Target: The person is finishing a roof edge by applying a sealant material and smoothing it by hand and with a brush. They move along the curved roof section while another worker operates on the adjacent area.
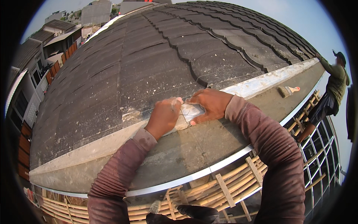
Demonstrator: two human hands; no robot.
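A long white strip (257,83) runs along the low concrete ledge at the lower edge of the dark tiled roof. My right hand (210,105) spans its near end, thumb on the lower edge and fingers at the top. Close beside it, my left hand (164,115) is closed, its fingertips pinched together almost against the right fingers. What it pinches is too small to make out. A thin dark strand (185,113) crosses the strip between my hands. Farther right along the ledge, a paintbrush (288,91) with a pale, orange-tipped handle lies on the grey cement surface (223,140).
Dark roof tiles (149,67) slope up ahead. Below the ledge's pale metal edge (186,179) is bamboo scaffolding (223,186), with my feet over it. At the right, another person (333,86) stands on the scaffold, one hand at the roof. Houses (37,74) stand left.
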